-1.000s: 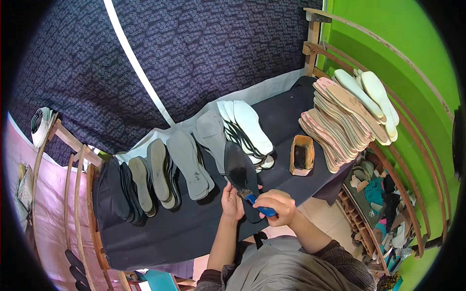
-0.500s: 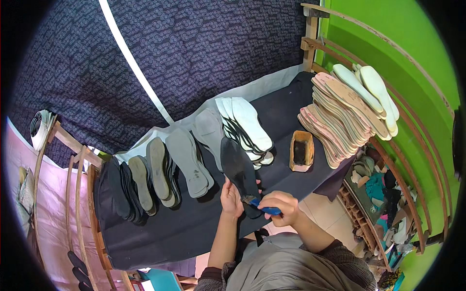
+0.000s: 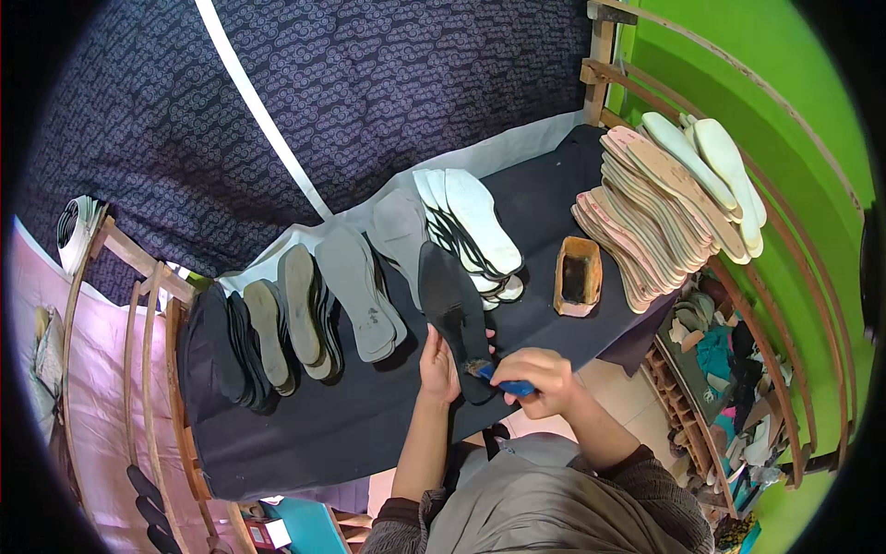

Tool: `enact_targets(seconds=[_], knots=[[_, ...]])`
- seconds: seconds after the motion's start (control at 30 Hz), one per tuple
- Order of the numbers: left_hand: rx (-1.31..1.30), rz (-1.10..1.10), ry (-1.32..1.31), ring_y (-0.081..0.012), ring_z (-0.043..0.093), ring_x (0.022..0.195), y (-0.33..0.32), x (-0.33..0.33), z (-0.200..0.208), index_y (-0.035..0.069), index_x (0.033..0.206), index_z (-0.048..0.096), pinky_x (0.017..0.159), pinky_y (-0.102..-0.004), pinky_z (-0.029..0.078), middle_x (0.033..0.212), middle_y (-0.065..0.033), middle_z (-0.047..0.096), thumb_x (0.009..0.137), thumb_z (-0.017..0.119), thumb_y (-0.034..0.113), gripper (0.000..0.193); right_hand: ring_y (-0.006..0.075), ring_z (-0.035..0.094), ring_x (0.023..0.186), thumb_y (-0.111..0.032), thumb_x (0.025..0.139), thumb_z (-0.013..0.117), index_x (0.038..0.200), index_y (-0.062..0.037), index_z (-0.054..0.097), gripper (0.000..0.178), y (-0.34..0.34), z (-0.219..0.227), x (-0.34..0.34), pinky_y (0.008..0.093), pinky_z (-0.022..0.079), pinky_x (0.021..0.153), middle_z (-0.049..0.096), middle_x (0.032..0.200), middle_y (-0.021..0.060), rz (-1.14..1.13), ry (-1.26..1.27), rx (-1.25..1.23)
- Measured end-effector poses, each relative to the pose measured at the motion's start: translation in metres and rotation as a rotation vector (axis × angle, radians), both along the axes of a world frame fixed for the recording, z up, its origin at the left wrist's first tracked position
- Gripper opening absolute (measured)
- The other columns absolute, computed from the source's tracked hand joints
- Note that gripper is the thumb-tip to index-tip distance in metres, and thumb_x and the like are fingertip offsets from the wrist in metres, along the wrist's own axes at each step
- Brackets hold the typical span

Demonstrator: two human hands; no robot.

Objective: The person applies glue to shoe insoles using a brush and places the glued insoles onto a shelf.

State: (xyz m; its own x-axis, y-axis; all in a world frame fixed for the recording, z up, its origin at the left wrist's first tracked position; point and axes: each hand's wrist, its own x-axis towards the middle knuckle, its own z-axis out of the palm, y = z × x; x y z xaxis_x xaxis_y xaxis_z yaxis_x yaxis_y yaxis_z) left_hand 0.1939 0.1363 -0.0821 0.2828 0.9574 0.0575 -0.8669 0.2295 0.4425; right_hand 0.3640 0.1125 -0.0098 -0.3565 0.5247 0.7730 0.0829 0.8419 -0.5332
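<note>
A black shoe sole (image 3: 450,300) is held up over the table's front edge, toe pointing away. My left hand (image 3: 440,367) grips it from the left and underneath, with fingertips showing past its right edge. In my right hand (image 3: 538,380) is a paintbrush (image 3: 510,382) with a blue handle, its bristles touching the sole near the heel end. Behind the sole lie grey soles (image 3: 399,226) and a fanned stack of white soles (image 3: 475,222). An open box (image 3: 577,277), dark and stained inside, stands on the table to the right of the sole.
More stacked soles in grey (image 3: 355,282), olive (image 3: 268,337) and black (image 3: 221,346) line the table's left half. Beige insoles (image 3: 655,208) are piled at the right, pale ones (image 3: 715,166) on top. Wooden rails (image 3: 766,305) edge the right; scraps (image 3: 729,369) fill a low shelf.
The brush has shifted slightly along the heel end of the sole. My view has moved a little, so the table and its stacks sit slightly higher in the picture.
</note>
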Motion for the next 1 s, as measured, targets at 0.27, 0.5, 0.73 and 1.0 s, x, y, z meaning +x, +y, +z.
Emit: enact_targets(seconds=[0.27,0.5,0.73,1.0], knots=[[-0.017,-0.057,-0.006,-0.0295,0.061,0.092,-0.002,0.004,0.0,0.001,0.125,0.045,0.083,-0.0391,0.05,0.109,-0.0201,0.059,0.097,0.019,0.051,0.062,0.0278,0.063,0.07,0.008,0.055,0.06,0.086,-0.0009,0.062,0.032,0.026,0.025,0.004,0.0343,0.051,0.064,0.062,0.079,0.0112,-0.22,0.058,0.163],[-0.058,0.004,0.077,-0.0291,0.061,0.094,-0.001,0.005,0.002,0.001,0.129,0.042,0.085,-0.039,0.049,0.107,-0.0211,0.06,0.096,0.019,0.052,0.065,0.0271,0.062,0.066,-0.003,0.059,0.059,0.079,-0.0029,0.064,0.02,0.014,0.017,0.007,0.0337,0.051,0.063,0.062,0.074,0.01,0.039,-0.081,0.008],[0.028,-0.044,0.04,-0.0286,0.061,0.093,0.0,0.003,-0.002,0.002,0.127,0.044,0.084,-0.0385,0.049,0.107,-0.0202,0.06,0.097,0.017,0.052,0.064,0.024,0.061,0.065,0.004,0.064,0.061,0.083,0.0001,0.061,0.02,0.024,0.035,0.018,0.0305,0.05,0.061,0.061,0.076,0.0107,-0.074,-0.023,0.003],[0.108,-0.115,0.094,-0.028,0.061,0.09,0.003,0.001,-0.007,-0.001,0.121,0.048,0.081,-0.0378,0.05,0.104,-0.0189,0.061,0.096,0.016,0.053,0.067,0.0257,0.063,0.072,-0.001,0.059,0.062,0.08,-0.0017,0.064,0.021,0.031,0.034,0.018,0.0319,0.051,0.066,0.063,0.078,0.0109,-0.162,0.009,0.053]])
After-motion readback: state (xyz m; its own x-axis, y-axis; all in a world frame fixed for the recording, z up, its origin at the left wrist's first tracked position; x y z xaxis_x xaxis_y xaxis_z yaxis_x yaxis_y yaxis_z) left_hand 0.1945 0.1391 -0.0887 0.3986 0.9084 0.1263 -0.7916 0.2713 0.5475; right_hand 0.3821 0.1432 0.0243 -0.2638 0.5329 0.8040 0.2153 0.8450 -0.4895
